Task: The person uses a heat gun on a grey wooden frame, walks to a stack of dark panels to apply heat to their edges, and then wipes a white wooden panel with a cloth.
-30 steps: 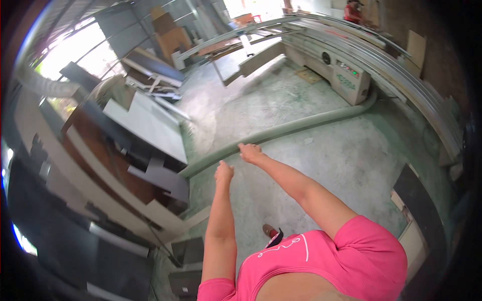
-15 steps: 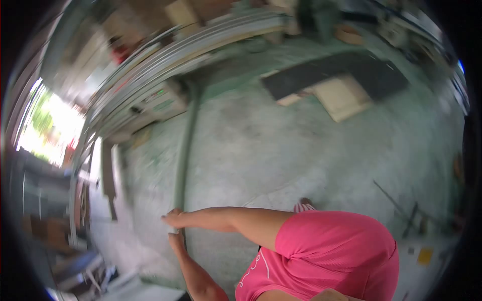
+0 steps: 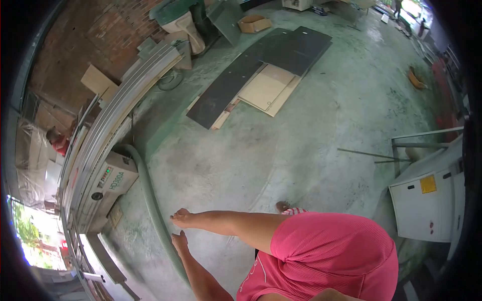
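My right hand (image 3: 181, 218) is stretched out toward the left over the concrete floor, its fingers partly bent and apart. Just below it in the view is my left hand (image 3: 179, 242), with a finger and the thumb tips apart. The hands do not touch each other, and I see nothing held in either. Nearest to both is a ribbed grey-green hose (image 3: 153, 208), running from a machine labelled HD300A (image 3: 118, 175) down past the left hand.
Dark panels (image 3: 221, 95) and a pale board (image 3: 266, 88) lie on the floor ahead. Long stacked strips (image 3: 135, 83) stand at the left, with a person in red (image 3: 59, 143) beyond them. At right are a white cabinet (image 3: 422, 210) and thin rods (image 3: 369, 153).
The view has swung to the right, so the panels and machine appear farther left and the white cabinet shows more fully. The hands are slightly farther apart, and the hose now appears beside them.
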### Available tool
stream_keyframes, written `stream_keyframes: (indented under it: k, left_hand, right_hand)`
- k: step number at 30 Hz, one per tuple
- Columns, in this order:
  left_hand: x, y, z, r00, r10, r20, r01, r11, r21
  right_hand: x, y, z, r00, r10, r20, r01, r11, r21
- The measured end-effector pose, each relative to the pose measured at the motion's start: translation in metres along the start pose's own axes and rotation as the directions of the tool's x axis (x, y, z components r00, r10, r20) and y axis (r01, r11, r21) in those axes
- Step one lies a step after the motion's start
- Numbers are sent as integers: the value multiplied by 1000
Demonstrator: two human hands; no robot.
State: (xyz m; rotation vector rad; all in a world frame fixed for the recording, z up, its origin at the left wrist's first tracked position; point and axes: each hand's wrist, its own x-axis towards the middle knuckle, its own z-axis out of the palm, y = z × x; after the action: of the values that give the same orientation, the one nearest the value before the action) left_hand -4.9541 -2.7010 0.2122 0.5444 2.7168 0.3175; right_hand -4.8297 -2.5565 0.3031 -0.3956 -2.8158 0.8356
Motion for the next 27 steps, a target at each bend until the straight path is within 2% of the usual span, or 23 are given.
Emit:
stream_keyframes:
  k: [3,6,8,10,12,13,14,15,16,18,19,20,21,22,23,24,25,26,27]
  left_hand:
    - [-11,30,22,998,-45,48,45,999,-12]
    - [-24,52,38,998,52,-23,-52,998,-42]
    - [-16,44,63,995,76,-62,-77,997,-5]
    - [-18,51,67,990,102,-99,-99,995,33]
    - [-44,80,56,981,-54,184,57,998,-9]
    - [-48,85,64,980,-44,196,45,999,1]
    - [-50,88,70,961,-16,278,24,999,-25]
    - [-47,89,69,933,15,359,-4,999,-33]
    - [-40,94,73,923,35,383,-43,999,12]
    - [-15,111,102,831,-106,545,94,994,50]
    - [-2,120,118,856,-52,514,20,997,69]
    - [-9,141,131,929,105,355,-147,985,93]
    - [-15,168,142,943,272,190,-302,941,150]
    - [9,192,160,842,440,312,-493,863,111]
    - [-8,247,150,849,361,384,-484,823,296]
    - [-24,291,147,775,562,289,-629,727,274]
    - [-22,346,151,819,398,412,-540,778,321]
    - [-22,384,164,696,673,249,-717,635,288]
    - [-43,449,160,749,567,342,-661,665,347]
  right_hand:
    - [-7,47,-8,998,49,-40,-50,998,-43]
    - [-17,73,-25,986,124,-111,-131,989,-64]
    - [-20,88,-25,991,136,-16,-137,988,-66]
    - [-19,94,-9,989,135,-54,-138,989,-60]
    - [-25,96,4,985,147,-92,-152,987,-54]
    - [-32,97,8,993,119,-21,-120,992,-50]
    - [-42,94,4,994,97,41,-96,995,-34]
    - [-55,97,0,995,80,52,-81,996,22]
    - [-62,103,0,991,131,29,-133,990,50]
    - [-76,125,2,987,124,104,-121,992,-38]
    - [-85,142,-2,980,165,111,-161,986,-40]
    - [-93,163,-9,967,227,111,-221,973,-62]
    - [-103,190,-22,949,275,152,-266,961,-77]
    - [-114,218,-31,921,382,76,-374,922,-106]
    - [-125,255,-32,877,468,-107,-480,864,-154]
    - [-143,286,-59,814,572,-103,-580,810,-83]
    - [-159,318,-79,739,649,-180,-670,736,-97]
    - [-183,346,-108,732,632,-256,-679,708,-193]
    - [-201,383,-128,693,665,-278,-721,645,-254]
